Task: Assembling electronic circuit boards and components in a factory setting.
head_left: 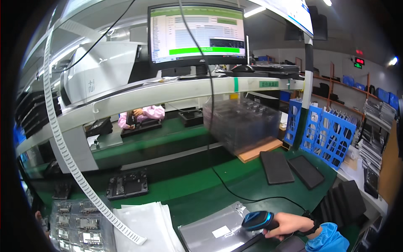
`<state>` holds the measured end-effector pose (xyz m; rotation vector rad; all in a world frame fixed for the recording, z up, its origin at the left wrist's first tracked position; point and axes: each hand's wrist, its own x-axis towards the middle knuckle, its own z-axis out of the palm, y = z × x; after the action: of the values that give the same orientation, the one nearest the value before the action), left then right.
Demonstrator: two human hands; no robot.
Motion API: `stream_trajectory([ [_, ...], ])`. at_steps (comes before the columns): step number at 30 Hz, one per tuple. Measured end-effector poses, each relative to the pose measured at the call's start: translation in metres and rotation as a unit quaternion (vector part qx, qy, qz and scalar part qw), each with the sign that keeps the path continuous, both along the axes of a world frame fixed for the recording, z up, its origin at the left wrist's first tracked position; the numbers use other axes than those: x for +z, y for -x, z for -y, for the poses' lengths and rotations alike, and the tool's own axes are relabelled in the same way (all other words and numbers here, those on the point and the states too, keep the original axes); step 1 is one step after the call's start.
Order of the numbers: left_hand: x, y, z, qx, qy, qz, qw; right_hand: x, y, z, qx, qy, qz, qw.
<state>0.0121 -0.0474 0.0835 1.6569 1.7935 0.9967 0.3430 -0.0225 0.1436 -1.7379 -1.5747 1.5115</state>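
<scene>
My right hand, in a blue sleeve with a black wristband, grips a black and blue handheld barcode scanner. The scanner's head is above the right part of a flat grey panel in a clear plastic bag, which carries a white label. Left of this panel lies a pile of white sheets or bags. A clear tray of small circuit boards sits at the lower left. My left hand does not show; a bit of skin at the far left edge cannot be attributed.
A lit monitor stands on the overhead shelf. Behind the bench, a person in pink sleeves handles a dark tray. Wrapped black trays, dark foam pads, blue racks and an opened dark chassis surround the green bench.
</scene>
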Motion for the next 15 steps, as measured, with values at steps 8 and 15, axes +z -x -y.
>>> stream_trajectory([
  [8, -0.004, -0.009, -0.015, 0.022, 0.059, -0.108, 0.992, -0.009, 0.019, -0.013, 0.109, 0.040, -0.007, 0.993],
  [15, -0.003, -0.008, -0.014, 0.003, 0.047, -0.098, 0.994, -0.020, 0.006, -0.036, 0.151, 0.009, 0.064, 0.986],
])
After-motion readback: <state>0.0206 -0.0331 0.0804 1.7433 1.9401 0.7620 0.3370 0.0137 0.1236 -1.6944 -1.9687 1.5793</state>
